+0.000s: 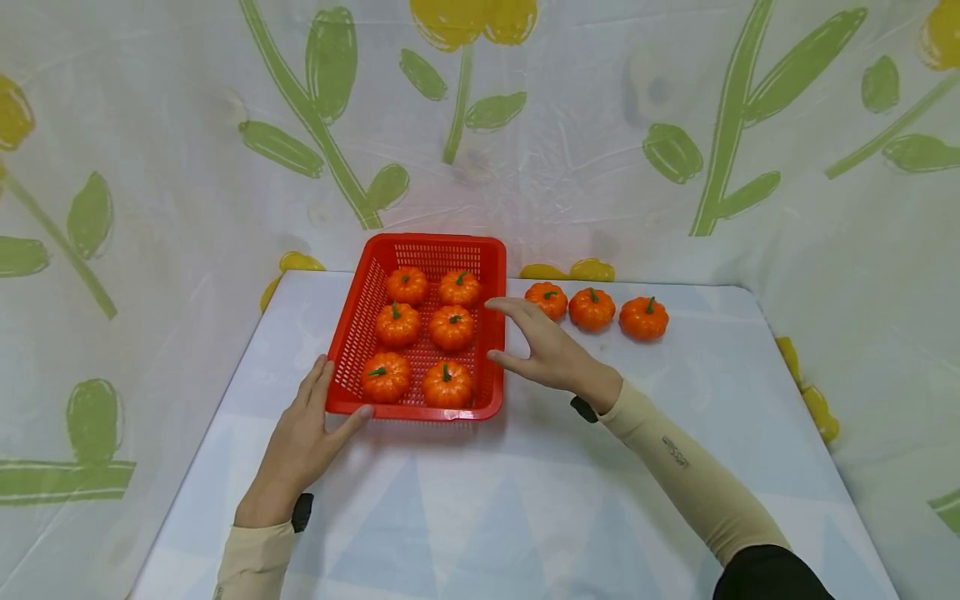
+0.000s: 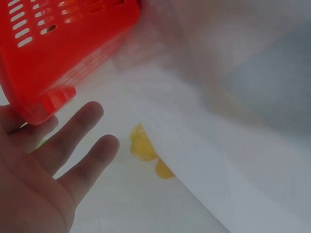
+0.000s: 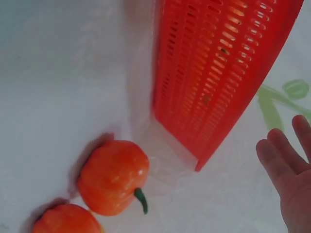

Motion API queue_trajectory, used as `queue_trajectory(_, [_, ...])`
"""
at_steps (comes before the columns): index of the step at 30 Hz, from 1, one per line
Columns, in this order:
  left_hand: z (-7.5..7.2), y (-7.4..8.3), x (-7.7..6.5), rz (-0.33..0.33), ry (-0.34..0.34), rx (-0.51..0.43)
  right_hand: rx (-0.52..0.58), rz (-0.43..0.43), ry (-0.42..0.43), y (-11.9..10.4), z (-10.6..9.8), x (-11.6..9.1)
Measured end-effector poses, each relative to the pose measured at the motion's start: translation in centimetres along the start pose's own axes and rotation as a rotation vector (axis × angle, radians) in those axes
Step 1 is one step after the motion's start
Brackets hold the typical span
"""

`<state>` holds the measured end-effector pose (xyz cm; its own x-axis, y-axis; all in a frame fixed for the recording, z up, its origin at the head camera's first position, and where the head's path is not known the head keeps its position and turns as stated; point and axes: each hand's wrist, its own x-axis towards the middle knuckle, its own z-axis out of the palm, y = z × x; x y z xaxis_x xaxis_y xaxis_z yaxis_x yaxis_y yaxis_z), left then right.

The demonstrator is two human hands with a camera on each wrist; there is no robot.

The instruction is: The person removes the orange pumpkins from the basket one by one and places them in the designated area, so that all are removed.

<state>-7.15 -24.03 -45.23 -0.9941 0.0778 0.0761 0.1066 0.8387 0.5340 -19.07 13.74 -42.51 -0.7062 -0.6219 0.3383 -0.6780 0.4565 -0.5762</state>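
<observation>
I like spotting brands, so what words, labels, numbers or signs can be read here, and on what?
Right sleeve: dark lettering, too small and blurred to read.
Left sleeve: a dark mark at the picture's lower edge, too small to read.
Nothing is legible; the basket and pumpkins show no text.

A nook around a table [image 1: 540, 450], screened by flower-printed sheeting [image 1: 577, 183]

Creased white sheeting rises behind the table and along its left and right sides, printed with yellow flowers [image 1: 450, 21], green stems [image 1: 727, 125] and leaves [image 1: 332, 62]; more yellow blooms [image 1: 592, 269] show past the table's edges. Pale blue triangles [image 1: 401, 542] pattern the white tabletop. The sheeting hides the surroundings, so home, lab or studio cannot be told apart.
</observation>
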Motion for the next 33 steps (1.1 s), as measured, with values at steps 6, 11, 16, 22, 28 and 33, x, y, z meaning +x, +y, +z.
queue_trajectory(6, [0.0,0.1,0.0,-0.008,-0.005,0.001,-0.017,-0.019,-0.08,-0.9,0.3,1.4])
queue_trajectory(11, [0.1,0.0,0.0,-0.013,-0.009,0.005,-0.038,-0.002,-0.171,-1.5,0.6,2.5])
queue_trajectory(16, [0.2,-0.1,0.0,-0.01,-0.005,0.007,-0.018,-0.015,-0.229,-1.9,1.5,3.8])
queue_trajectory(22, [0.1,0.0,-0.1,-0.016,-0.008,0.005,0.058,-0.047,-0.325,-2.7,2.8,5.2])
queue_trajectory(28, [0.1,0.0,-0.1,-0.015,-0.006,0.006,0.069,-0.054,-0.418,-3.0,3.8,6.0])
queue_trajectory(33, [0.0,0.0,-0.1,-0.013,-0.006,0.01,0.061,-0.033,-0.498,-2.9,4.7,6.2])
